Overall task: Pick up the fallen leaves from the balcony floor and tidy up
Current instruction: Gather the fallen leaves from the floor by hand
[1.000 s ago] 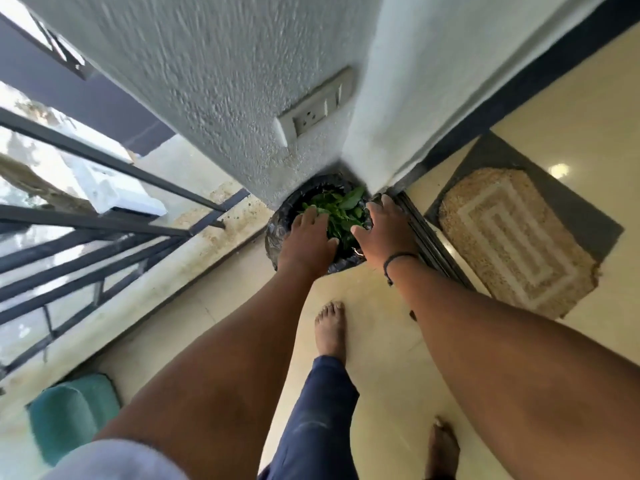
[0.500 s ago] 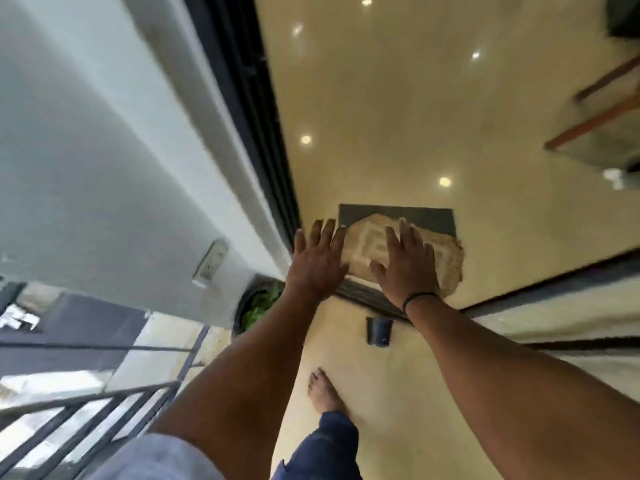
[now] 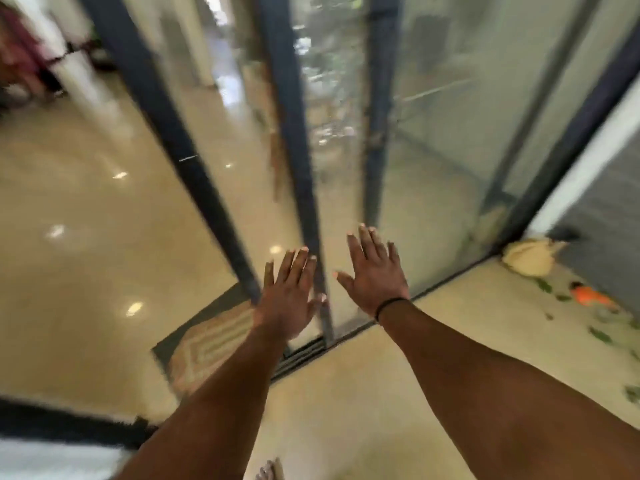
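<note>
Both hands empty, fingers spread, over the balcony floor.
My left hand and right hand hold nothing; small green fallen leaves lie scattered along the cream tiled floor's right edge, probably light and limp; I'd pinch each at its edge.

Glass door blocks ahead; floor below open.

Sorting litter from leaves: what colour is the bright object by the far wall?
Orange, clearest in the head view.
</note>
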